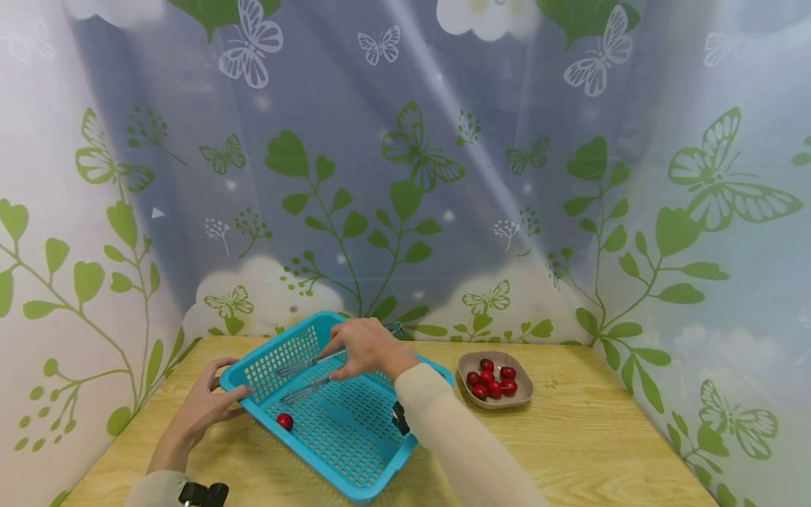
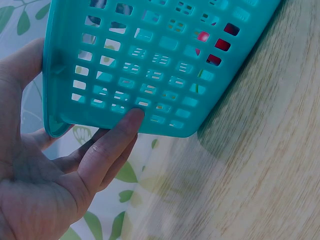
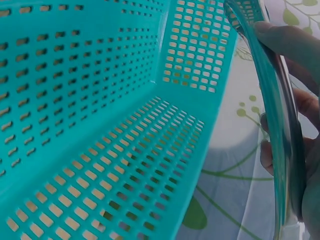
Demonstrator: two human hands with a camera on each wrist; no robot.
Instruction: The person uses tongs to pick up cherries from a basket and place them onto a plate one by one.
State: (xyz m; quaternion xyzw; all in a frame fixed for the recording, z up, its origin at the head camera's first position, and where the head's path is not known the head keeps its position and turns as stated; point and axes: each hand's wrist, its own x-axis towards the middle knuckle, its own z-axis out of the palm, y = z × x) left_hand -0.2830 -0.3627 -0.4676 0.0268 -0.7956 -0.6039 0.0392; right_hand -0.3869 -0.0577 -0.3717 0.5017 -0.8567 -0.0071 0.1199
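My left hand point(image 1: 205, 401) grips the blue perforated basket point(image 1: 374, 486) at its left corner, with the thumb over the rim and fingers against the outside. In the left wrist view the fingers point(image 2: 131, 120) lie along the basket's wall. My right hand point(image 1: 367, 348) holds metal tongs point(image 1: 308, 389) over the basket, their two arms spread apart and pointing left. One red cherry point(image 1: 284, 421) lies in the basket near its left side, close below the tong tips. It shows red through the holes in the left wrist view. Nothing sits between the tong tips.
A beige bowl point(image 1: 521, 401) with several cherries point(image 1: 494, 388) stands on the wooden table point(image 1: 589, 436) to the right of the basket. Behind the table hangs a curtain point(image 1: 481, 232) printed with leaves and butterflies, reaching around both sides.
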